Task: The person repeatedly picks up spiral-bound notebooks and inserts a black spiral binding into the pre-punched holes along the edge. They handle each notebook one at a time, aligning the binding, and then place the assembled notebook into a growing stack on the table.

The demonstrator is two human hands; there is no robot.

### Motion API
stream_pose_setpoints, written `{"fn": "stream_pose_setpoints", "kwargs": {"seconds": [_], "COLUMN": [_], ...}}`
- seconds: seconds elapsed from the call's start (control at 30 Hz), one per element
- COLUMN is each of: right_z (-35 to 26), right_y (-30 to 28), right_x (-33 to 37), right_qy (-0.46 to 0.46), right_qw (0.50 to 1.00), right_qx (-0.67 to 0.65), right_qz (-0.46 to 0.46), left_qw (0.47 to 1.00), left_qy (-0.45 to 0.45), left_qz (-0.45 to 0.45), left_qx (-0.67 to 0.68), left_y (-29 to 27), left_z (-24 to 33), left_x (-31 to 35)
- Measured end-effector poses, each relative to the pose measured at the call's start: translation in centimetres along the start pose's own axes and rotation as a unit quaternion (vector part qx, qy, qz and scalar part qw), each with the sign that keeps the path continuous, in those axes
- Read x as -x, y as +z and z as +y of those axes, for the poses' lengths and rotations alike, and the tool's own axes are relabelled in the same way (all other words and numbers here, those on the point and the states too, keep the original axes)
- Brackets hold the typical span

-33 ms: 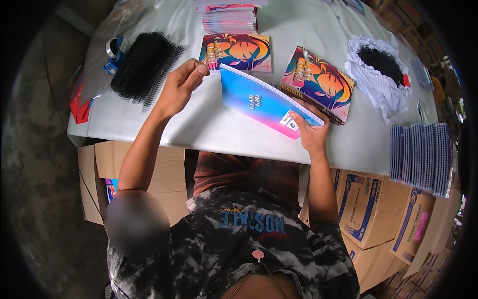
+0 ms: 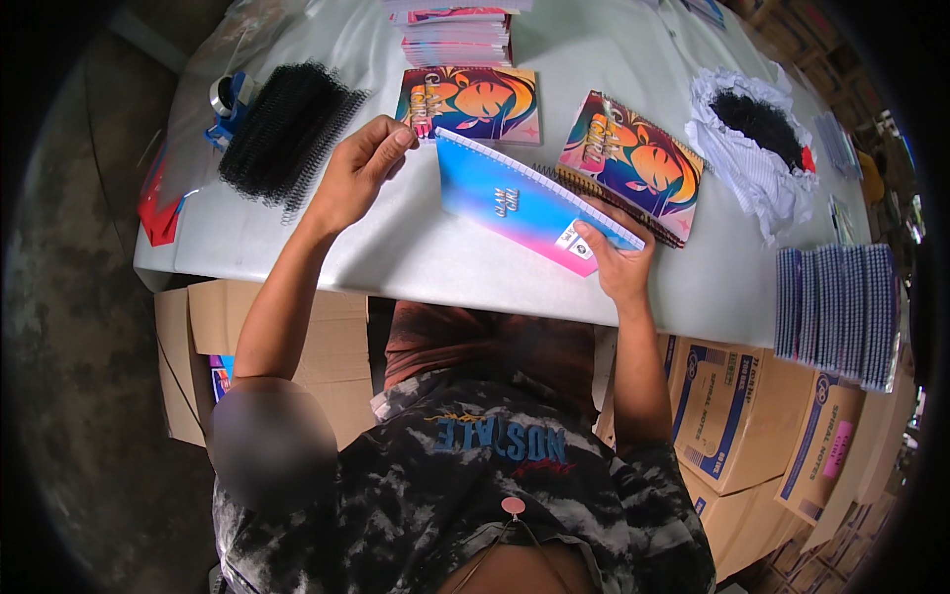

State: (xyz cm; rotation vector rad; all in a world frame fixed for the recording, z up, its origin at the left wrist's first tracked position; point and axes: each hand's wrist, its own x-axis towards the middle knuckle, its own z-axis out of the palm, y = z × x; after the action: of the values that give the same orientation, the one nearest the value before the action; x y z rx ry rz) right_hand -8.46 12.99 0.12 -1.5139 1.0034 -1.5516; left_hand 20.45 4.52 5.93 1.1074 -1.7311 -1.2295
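A blue and pink notebook [image 2: 515,198] is tilted above the table, its row of binding holes along the upper edge. My right hand [image 2: 625,259] grips it at the right end, thumb on the front beside a white label. A dark spiral coil [image 2: 546,170] shows just behind the holed edge. My left hand [image 2: 368,170] is closed in a pinch close to the notebook's upper left corner; whatever is between its fingertips is too small to make out. Beyond lie an illustrated notebook [image 2: 485,104] and, to the right, a small stack of illustrated spiral notebooks [image 2: 633,158].
A heap of black spiral coils [image 2: 287,134] lies at the left, beside a blue tape dispenser [image 2: 226,109]. More black coils [image 2: 757,129] sit in a white cloth [image 2: 712,109]. Stacked notebooks stand at the back [image 2: 457,45] and right edge [image 2: 836,312]. Cardboard boxes [image 2: 727,411] flank my legs.
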Motion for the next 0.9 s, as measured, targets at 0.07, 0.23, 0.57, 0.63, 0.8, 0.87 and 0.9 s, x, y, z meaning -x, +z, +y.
{"fn": "stream_pose_setpoints", "kwargs": {"seconds": [0.07,0.23,0.57,0.63,0.8,0.87,0.9], "right_z": [-0.3,-0.5,-0.7,-0.3,-0.4,-0.2,0.1], "right_y": [-0.3,-0.8,0.2,0.2,0.5,0.5,0.5], "right_x": [-0.3,-0.2,0.8,1.4,1.3,1.0,1.0], "right_qy": [-0.015,-0.008,0.020,0.042,-0.065,-0.091,-0.101], "right_qw": [0.999,0.999,0.999,0.998,0.992,0.989,0.988], "right_qx": [-0.005,0.008,-0.003,0.028,0.101,0.112,0.108], "right_qz": [-0.032,-0.044,-0.031,-0.040,-0.050,-0.044,-0.040], "left_qw": [0.999,0.991,0.932,0.916,0.792,0.783,0.772], "left_qy": [-0.006,0.096,0.211,0.149,0.288,0.259,0.184], "left_qz": [-0.008,-0.080,-0.096,-0.163,-0.025,-0.088,-0.094], "left_qx": [0.044,-0.040,-0.280,-0.334,-0.538,-0.559,-0.601], "left_y": [-0.3,-1.5,-1.0,-1.3,0.5,0.2,0.5], "left_z": [0.6,1.9,4.1,4.7,5.9,6.3,6.4], "left_x": [-0.2,-1.3,-1.3,-1.3,-0.7,-0.6,-0.6]}}
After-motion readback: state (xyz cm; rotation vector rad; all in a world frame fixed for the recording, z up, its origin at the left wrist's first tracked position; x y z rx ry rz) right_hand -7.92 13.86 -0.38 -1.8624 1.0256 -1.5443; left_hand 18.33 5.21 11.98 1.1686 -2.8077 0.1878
